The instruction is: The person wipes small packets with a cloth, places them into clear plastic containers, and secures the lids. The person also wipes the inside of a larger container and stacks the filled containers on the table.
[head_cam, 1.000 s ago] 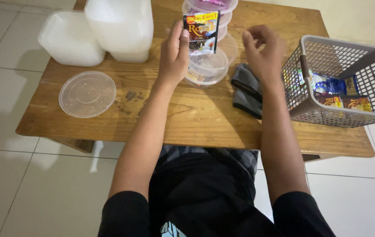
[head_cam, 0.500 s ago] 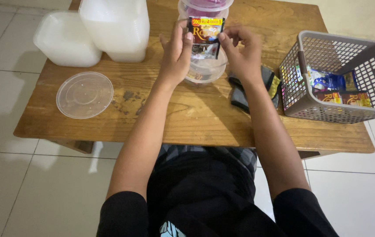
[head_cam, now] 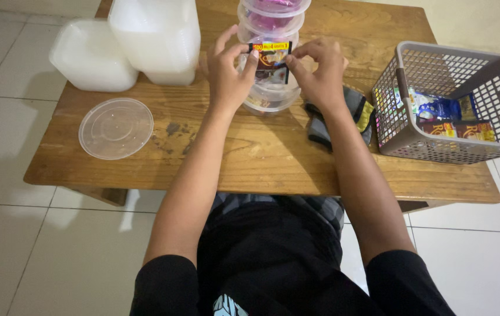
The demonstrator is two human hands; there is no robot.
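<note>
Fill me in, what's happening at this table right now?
A seated person holds a small dark foil sachet with a yellow top strip by its upper corners, left hand and right hand pinching either side. It hangs over an open round clear plastic container at the front of a row of similar tubs. A loose round clear lid lies on the wooden table to the left, and a grey plastic basket with more sachets sits to the right.

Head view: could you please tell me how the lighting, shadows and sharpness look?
Head view: dim, warm light; both forearms cast soft shadows on the wooden table; the white floor tiles look bright; the sachet in both hands is slightly soft, the basket fairly sharp.
</note>
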